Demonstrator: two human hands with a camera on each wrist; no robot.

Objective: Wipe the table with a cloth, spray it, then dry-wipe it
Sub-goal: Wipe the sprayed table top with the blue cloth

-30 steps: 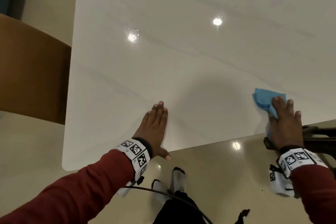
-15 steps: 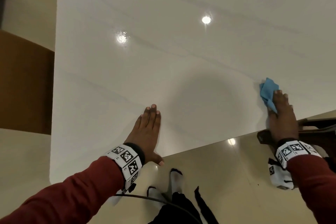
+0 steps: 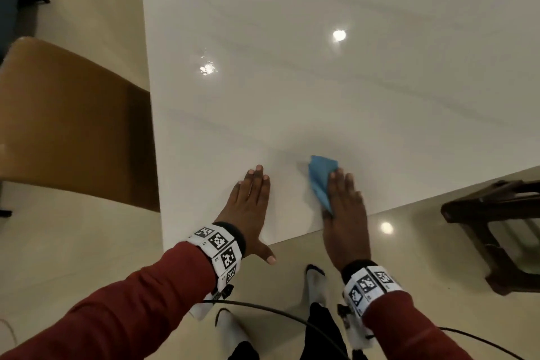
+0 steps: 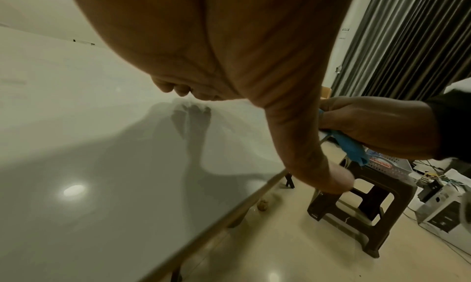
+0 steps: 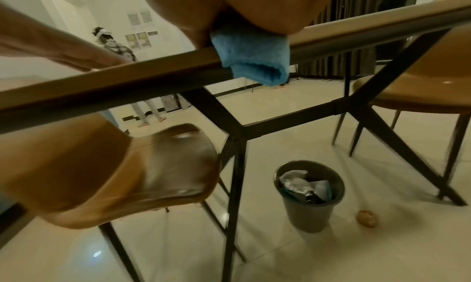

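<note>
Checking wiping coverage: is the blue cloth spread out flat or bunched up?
Bunched, not spread. The blue cloth lies crumpled under the right hand, and a thick folded end hangs over the table edge.

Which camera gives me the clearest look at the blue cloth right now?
The right wrist view: the blue cloth fills the centre, draped over the table's near edge under the right hand. Head view shows it mostly covered by that hand; left wrist shows only a strip.

Dark red sleeves [image 3: 125, 310], white wristbands [image 3: 217, 245] with black square markers, black cable [image 3: 280, 314] trailing below.
</note>
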